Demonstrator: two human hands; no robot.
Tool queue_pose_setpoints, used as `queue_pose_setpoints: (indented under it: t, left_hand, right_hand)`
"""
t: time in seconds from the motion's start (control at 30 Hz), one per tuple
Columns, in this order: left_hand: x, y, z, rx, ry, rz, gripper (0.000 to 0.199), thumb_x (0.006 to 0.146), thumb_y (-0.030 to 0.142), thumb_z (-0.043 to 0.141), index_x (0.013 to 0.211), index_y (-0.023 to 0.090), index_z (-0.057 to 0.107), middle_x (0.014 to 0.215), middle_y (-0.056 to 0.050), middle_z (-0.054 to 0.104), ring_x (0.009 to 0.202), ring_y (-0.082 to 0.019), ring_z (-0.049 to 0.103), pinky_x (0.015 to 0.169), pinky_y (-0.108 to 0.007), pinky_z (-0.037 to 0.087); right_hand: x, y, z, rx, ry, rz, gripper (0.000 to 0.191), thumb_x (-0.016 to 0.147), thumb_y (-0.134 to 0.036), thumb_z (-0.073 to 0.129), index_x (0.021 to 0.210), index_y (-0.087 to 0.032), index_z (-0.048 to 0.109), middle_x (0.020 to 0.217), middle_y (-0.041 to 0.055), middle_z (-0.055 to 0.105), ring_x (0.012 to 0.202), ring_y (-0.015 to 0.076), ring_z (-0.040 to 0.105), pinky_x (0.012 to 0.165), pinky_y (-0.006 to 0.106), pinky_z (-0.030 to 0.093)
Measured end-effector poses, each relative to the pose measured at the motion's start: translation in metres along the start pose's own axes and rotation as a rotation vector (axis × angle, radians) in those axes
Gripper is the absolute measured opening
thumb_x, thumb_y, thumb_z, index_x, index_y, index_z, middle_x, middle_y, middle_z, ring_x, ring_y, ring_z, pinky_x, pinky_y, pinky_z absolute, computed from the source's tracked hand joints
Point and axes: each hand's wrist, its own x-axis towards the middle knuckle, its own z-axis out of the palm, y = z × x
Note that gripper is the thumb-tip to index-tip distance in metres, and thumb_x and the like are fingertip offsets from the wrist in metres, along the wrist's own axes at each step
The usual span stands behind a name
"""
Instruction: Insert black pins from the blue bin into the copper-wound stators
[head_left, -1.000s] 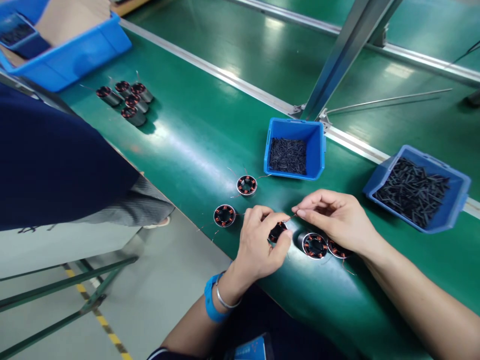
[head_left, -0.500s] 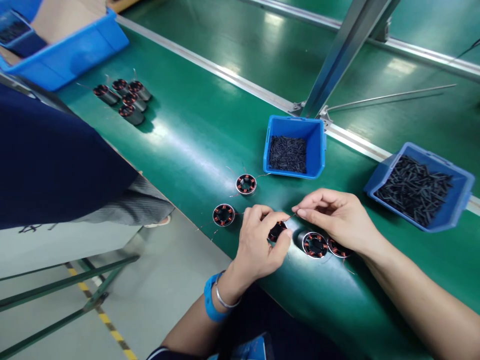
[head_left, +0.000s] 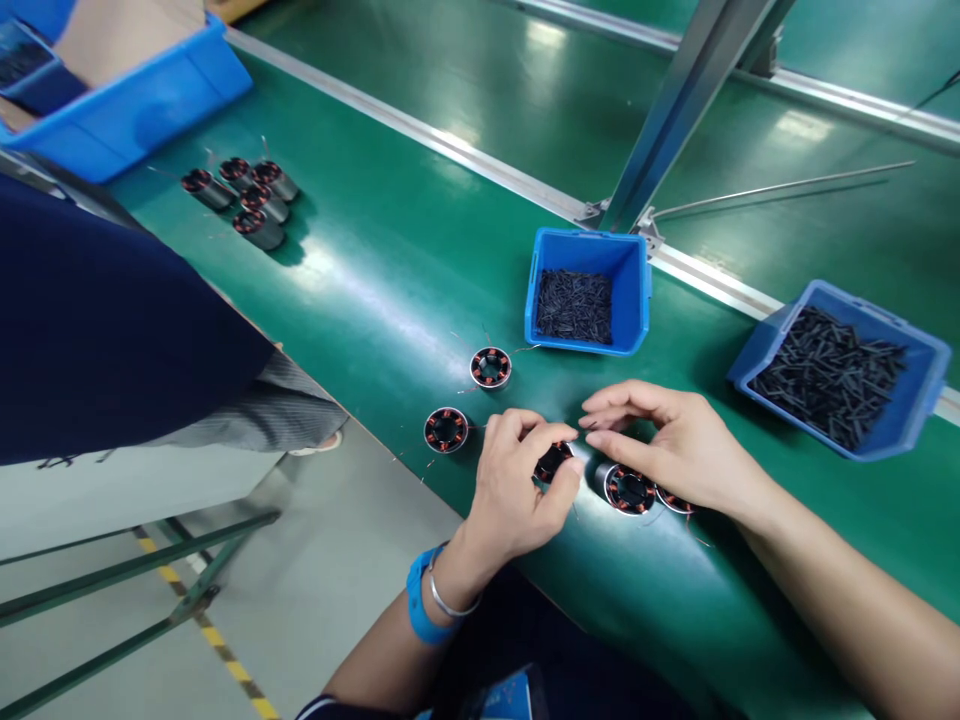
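My left hand (head_left: 521, 485) is closed round a motor stator (head_left: 553, 463), a metal ring with copper windings, standing on the green table. Fingers and thumb cover much of its rim. Just to the right, my right hand (head_left: 664, 435) hovers with thumb and forefinger apart, close to the stator's upper edge. Nothing plain shows between those fingertips. Beneath that hand stands a second stator (head_left: 628, 490), tilted in view, and a further stator (head_left: 677, 500) is partly hidden by the palm. Two more, a stator (head_left: 446, 430) and a stator (head_left: 491, 368), stand to the left with thin wires sticking out.
Behind the hands sits a blue bin (head_left: 587, 345) of small black tubes. A second blue bin (head_left: 904, 420) at right holds larger black tubes. Several stators (head_left: 259, 228) cluster at far left near a large blue crate (head_left: 150, 120). A person in dark clothing (head_left: 112, 330) is at left.
The thumb and forefinger of my right hand have parted from a pinch at a thin wire by the held stator. My left hand stays in place.
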Motion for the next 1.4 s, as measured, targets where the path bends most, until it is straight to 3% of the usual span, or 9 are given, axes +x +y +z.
queue_pose_setpoints:
  t: [0.1, 0.23, 0.5, 0.8, 1.07, 1.27, 1.4]
  left_hand:
    - [0.0, 0.0, -0.001, -0.012, -0.006, -0.002, 0.022, 0.085, 0.024, 0.061, 0.105, 0.02, 0.069, 0.096, -0.006, 0.057, 0.089, -0.019, 0.051, 0.085, -0.037, 0.044]
    - [0.0, 0.0, -0.001, -0.01, -0.012, -0.012, 0.022, 0.085, 0.024, 0.061, 0.104, 0.02, 0.07, 0.096, -0.006, 0.058, 0.089, -0.019, 0.05, 0.085, -0.037, 0.043]
    - [0.001, 0.0, -0.002, -0.007, -0.001, 0.028, 0.021, 0.084, 0.021, 0.062, 0.104, 0.019, 0.069, 0.096, -0.006, 0.059, 0.089, -0.019, 0.052, 0.085, -0.036, 0.044]
    - [-0.007, -0.007, -0.007, -0.077, 0.096, 0.011, 0.033, 0.076, 0.022, 0.072, 0.107, 0.016, 0.06, 0.1, -0.007, 0.061, 0.095, -0.018, 0.06, 0.086, -0.032, 0.051]
    - [-0.009, -0.009, -0.011, -0.098, 0.077, -0.012, 0.032, 0.075, 0.023, 0.075, 0.105, 0.018, 0.063, 0.097, -0.005, 0.067, 0.091, -0.017, 0.064, 0.083, -0.031, 0.054]
    - [-0.018, -0.013, -0.015, -0.11, 0.045, -0.088, 0.07, 0.074, 0.03, 0.08, 0.136, 0.019, 0.047, 0.113, -0.006, 0.072, 0.105, -0.019, 0.068, 0.1, -0.035, 0.053]
    - [-0.022, -0.015, -0.013, -0.126, 0.067, -0.094, 0.077, 0.075, 0.034, 0.08, 0.141, 0.021, 0.041, 0.114, -0.005, 0.073, 0.107, -0.019, 0.069, 0.101, -0.034, 0.053]
  right_hand:
    - [-0.001, -0.001, -0.007, -0.201, -0.02, -0.145, 0.026, 0.085, -0.028, 0.065, 0.109, -0.02, 0.068, 0.098, 0.0045, 0.075, 0.086, 0.0182, 0.07, 0.079, 0.032, 0.057]
    - [0.002, -0.005, -0.014, -0.399, -0.059, -0.4, 0.017, 0.093, -0.024, 0.056, 0.101, -0.017, 0.069, 0.096, 0.0065, 0.073, 0.088, 0.0186, 0.066, 0.078, 0.033, 0.054]
    - [0.017, -0.006, -0.02, -0.546, -0.227, -0.629, 0.022, 0.098, -0.02, 0.047, 0.095, -0.013, 0.067, 0.084, 0.0074, 0.066, 0.079, 0.0174, 0.057, 0.072, 0.031, 0.047]
    - [0.032, -0.009, -0.022, -0.464, -0.436, -0.643, 0.026, 0.099, -0.023, 0.045, 0.088, -0.013, 0.066, 0.077, 0.0053, 0.059, 0.076, 0.016, 0.049, 0.069, 0.03, 0.04]
    - [0.034, -0.004, -0.014, -0.471, -0.382, -0.735, 0.023, 0.099, -0.021, 0.044, 0.093, -0.012, 0.064, 0.08, 0.0066, 0.057, 0.077, 0.0166, 0.046, 0.071, 0.03, 0.04]
    - [0.043, -0.005, 0.001, -0.507, -0.436, -0.818, 0.027, 0.099, -0.022, 0.042, 0.09, -0.011, 0.065, 0.077, 0.0071, 0.057, 0.077, 0.019, 0.044, 0.07, 0.031, 0.039]
    - [0.039, -0.01, 0.007, -0.528, -0.411, -0.751, 0.029, 0.1, -0.023, 0.041, 0.086, -0.012, 0.065, 0.075, 0.0063, 0.057, 0.073, 0.018, 0.047, 0.069, 0.031, 0.04]
